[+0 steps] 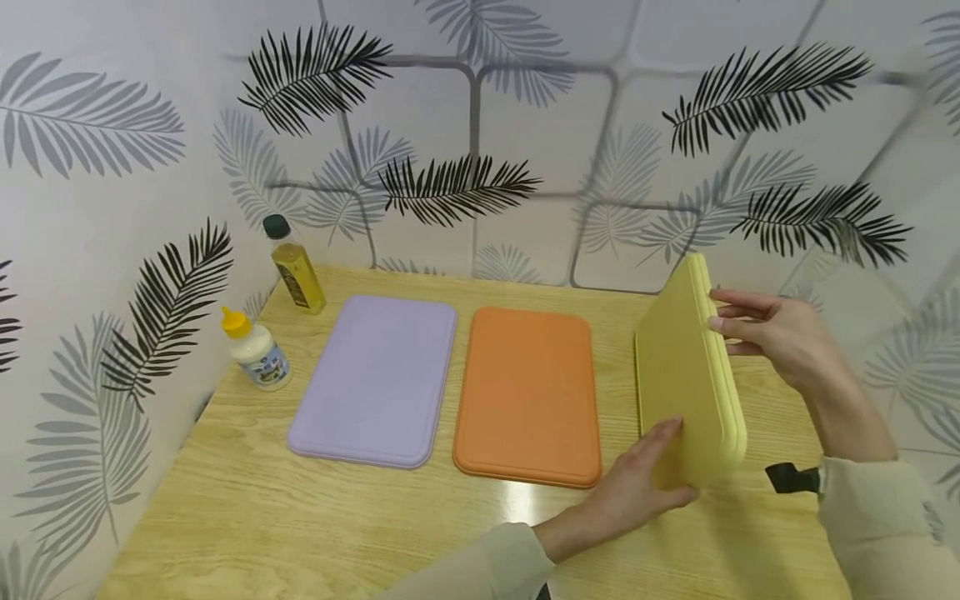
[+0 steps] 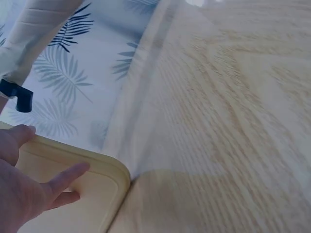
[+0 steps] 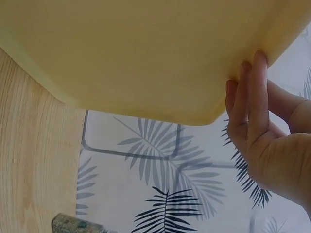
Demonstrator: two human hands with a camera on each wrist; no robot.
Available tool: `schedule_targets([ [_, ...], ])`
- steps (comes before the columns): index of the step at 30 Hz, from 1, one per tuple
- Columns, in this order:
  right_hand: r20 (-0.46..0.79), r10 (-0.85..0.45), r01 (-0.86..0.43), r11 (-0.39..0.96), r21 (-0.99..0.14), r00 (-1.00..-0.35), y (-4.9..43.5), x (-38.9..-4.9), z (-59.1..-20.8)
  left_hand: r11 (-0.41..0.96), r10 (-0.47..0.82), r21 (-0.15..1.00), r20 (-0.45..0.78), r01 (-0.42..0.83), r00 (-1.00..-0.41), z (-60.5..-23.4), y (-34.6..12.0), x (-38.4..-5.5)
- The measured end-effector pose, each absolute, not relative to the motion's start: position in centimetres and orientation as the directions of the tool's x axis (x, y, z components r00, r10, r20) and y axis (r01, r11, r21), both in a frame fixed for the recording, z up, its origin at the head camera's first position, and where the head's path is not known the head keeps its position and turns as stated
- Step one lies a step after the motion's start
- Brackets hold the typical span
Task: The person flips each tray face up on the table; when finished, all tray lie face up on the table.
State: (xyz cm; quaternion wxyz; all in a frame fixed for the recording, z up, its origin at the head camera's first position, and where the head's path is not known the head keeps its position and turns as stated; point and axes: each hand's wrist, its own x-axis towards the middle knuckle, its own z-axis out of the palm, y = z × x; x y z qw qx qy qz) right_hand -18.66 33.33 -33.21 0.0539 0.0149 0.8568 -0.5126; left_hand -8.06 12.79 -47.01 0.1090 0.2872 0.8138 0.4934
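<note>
A yellow rectangular board (image 1: 675, 358) with rounded corners and a rimmed edge is tilted up steeply at the right of the table in the head view. My right hand (image 1: 787, 333) pinches its raised long edge, and the right wrist view shows those fingers (image 3: 257, 97) on the board's back face. At the near lower part, my left hand (image 1: 622, 483) rests extended fingers against the face turned left; its thumb lies by the near edge. The left wrist view shows that rounded board corner (image 2: 114, 177) close over the tabletop, with two fingers (image 2: 68, 179) laid on the face.
An orange board (image 1: 525, 392) lies flat left of the yellow one, and a lavender board (image 1: 378, 375) beyond it. A bottle of yellow oil (image 1: 298, 275) and a white squeeze bottle (image 1: 261, 357) with a yellow cap stand at the left edge. Leaf-patterned cloth (image 1: 420, 108) backs the wooden table (image 1: 300, 525).
</note>
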Motion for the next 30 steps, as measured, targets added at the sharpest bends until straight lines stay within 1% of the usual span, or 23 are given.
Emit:
schedule_targets([
  [6, -0.097, -0.036, 0.071, 0.444, -0.893, -0.995, 32.4, -19.0, -33.3, 0.323, 0.534, 0.889, 0.113, 0.326, -0.838, -45.8, 12.8, -7.8],
  [11, -0.111, -0.015, 0.092, 0.456, -0.885, -0.994, 31.5, -19.0, -33.3, 0.296, 0.475, 0.919, 0.095, 0.260, -0.875, -45.1, 13.0, -7.4],
  [19, -0.088, -0.011, 0.072, 0.478, -0.876, -0.996, 29.3, -19.4, -33.3, 0.269, 0.388, 0.947, 0.063, 0.178, -0.920, -44.8, 13.1, -7.3],
  [23, -0.086, -0.020, 0.066, 0.477, -0.876, -0.996, 28.5, -19.7, -33.3, 0.218, 0.375, 0.972, 0.004, 0.092, -0.927, -44.4, 12.9, -7.4],
  [26, -0.073, -0.031, 0.049, 0.478, -0.877, -0.997, 28.1, -19.8, -33.3, 0.148, 0.387, 0.989, -0.043, 0.016, -0.921, -43.9, 12.6, -7.6],
  [30, -0.057, -0.047, 0.026, 0.496, -0.868, -0.997, 27.5, -19.9, -33.3, 0.072, 0.405, 0.996, -0.070, -0.044, -0.912, -43.1, 11.9, -7.8],
])
